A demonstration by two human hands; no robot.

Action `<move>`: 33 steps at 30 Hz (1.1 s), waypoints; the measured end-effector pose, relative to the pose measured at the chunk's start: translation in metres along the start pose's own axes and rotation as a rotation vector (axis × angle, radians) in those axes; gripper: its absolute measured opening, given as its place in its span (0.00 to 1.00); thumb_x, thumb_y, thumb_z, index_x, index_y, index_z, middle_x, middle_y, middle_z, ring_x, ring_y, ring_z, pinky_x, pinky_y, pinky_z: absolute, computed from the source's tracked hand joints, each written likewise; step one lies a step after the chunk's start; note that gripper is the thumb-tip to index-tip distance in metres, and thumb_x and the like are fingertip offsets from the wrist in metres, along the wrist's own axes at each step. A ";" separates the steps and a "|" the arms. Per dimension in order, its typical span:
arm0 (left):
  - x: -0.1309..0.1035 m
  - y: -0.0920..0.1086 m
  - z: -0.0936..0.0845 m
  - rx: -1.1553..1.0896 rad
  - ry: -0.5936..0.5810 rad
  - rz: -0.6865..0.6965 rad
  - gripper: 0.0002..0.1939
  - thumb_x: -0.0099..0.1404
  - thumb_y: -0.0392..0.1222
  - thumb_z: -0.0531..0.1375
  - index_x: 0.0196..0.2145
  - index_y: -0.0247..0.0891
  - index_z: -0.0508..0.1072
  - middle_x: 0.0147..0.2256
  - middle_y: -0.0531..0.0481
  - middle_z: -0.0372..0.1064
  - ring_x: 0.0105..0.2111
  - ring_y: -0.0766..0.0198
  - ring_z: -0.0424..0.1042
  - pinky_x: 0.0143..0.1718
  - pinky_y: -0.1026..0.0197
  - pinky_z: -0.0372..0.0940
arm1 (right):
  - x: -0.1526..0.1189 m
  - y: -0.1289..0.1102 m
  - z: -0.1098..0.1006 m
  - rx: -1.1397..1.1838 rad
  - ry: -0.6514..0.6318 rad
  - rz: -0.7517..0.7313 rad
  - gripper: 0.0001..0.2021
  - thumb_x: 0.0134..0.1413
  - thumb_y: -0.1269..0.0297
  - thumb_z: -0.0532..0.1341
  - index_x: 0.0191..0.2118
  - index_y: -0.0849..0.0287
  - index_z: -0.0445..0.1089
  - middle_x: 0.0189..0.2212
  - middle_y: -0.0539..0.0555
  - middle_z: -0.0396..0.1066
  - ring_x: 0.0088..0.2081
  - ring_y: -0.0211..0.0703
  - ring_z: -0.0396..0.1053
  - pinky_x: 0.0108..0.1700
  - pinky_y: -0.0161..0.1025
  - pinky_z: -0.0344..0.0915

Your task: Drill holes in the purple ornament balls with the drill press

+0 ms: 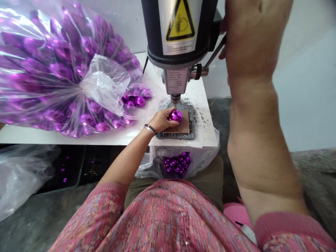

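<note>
A shiny purple faceted ball [175, 116] is pinched between the thumb and fingers of my left hand [161, 120]. It rests on a brown board [185, 122] on the base of a drill press [175, 78], and the thin drill bit [175, 105] comes down at its top. My right hand [253, 38] is raised high beside the machine's head, closed around the feed lever [215, 51]. Most of those fingers are hidden behind the hand and at the machine's edge.
A large clear bag [105, 82] of purple pieces lies across the left of the white table [120, 139]. Dark shavings [198, 113] are scattered around the grey drill base [192, 131]. Purple balls [177, 163] lie in an open plastic bag at my lap. Black crates [96, 164] stand below.
</note>
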State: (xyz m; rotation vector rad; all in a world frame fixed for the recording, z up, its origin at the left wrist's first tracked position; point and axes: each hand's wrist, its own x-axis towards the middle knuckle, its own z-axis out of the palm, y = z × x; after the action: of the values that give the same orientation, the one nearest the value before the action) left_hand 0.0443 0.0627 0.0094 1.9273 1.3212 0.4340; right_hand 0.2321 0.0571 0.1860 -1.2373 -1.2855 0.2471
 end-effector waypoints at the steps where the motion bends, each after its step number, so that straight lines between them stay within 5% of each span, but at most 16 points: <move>1: 0.000 -0.001 0.001 -0.010 0.005 -0.005 0.38 0.55 0.42 0.71 0.64 0.33 0.74 0.49 0.46 0.81 0.47 0.57 0.78 0.55 0.58 0.72 | -0.009 0.002 -0.001 -0.009 0.041 -0.002 0.16 0.66 0.68 0.51 0.28 0.59 0.43 0.23 0.44 0.42 0.27 0.16 0.46 0.37 0.26 0.47; 6: 0.003 -0.009 0.005 -0.044 0.020 0.026 0.38 0.55 0.42 0.72 0.63 0.35 0.75 0.51 0.47 0.80 0.49 0.56 0.78 0.56 0.57 0.71 | -0.065 0.016 -0.017 -0.091 0.060 -0.184 0.11 0.58 0.73 0.53 0.28 0.60 0.48 0.23 0.45 0.46 0.27 0.20 0.46 0.35 0.26 0.50; 10: 0.005 -0.016 0.009 -0.079 0.038 0.059 0.39 0.55 0.42 0.72 0.64 0.35 0.75 0.52 0.45 0.80 0.51 0.54 0.78 0.57 0.56 0.72 | -0.092 0.037 -0.020 -0.159 0.084 -0.244 0.06 0.59 0.68 0.53 0.32 0.63 0.57 0.26 0.46 0.55 0.30 0.21 0.52 0.38 0.25 0.56; 18: 0.004 -0.017 0.009 -0.051 0.021 0.070 0.37 0.57 0.42 0.72 0.64 0.35 0.74 0.54 0.44 0.79 0.52 0.54 0.77 0.58 0.55 0.70 | -0.106 0.066 -0.013 -0.158 0.159 -0.359 0.11 0.64 0.60 0.53 0.34 0.62 0.63 0.27 0.48 0.59 0.30 0.23 0.57 0.36 0.27 0.60; 25: 0.001 -0.013 0.006 -0.057 -0.001 0.072 0.34 0.56 0.43 0.71 0.61 0.37 0.75 0.49 0.48 0.80 0.47 0.57 0.77 0.55 0.58 0.70 | -0.115 0.082 -0.005 -0.145 0.223 -0.310 0.14 0.66 0.53 0.52 0.36 0.58 0.64 0.28 0.48 0.62 0.30 0.27 0.60 0.38 0.31 0.61; 33: 0.000 -0.012 0.008 -0.093 0.013 0.071 0.29 0.56 0.40 0.71 0.56 0.37 0.77 0.46 0.51 0.79 0.46 0.58 0.76 0.54 0.58 0.70 | -0.123 0.099 0.006 -0.054 0.251 -0.376 0.13 0.66 0.54 0.51 0.36 0.58 0.61 0.29 0.49 0.63 0.32 0.29 0.64 0.39 0.34 0.65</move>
State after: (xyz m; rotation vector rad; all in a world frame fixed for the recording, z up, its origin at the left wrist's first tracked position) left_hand 0.0415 0.0618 -0.0049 1.9010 1.2219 0.5347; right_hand 0.2301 0.0096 0.0360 -1.0100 -1.2818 -0.2087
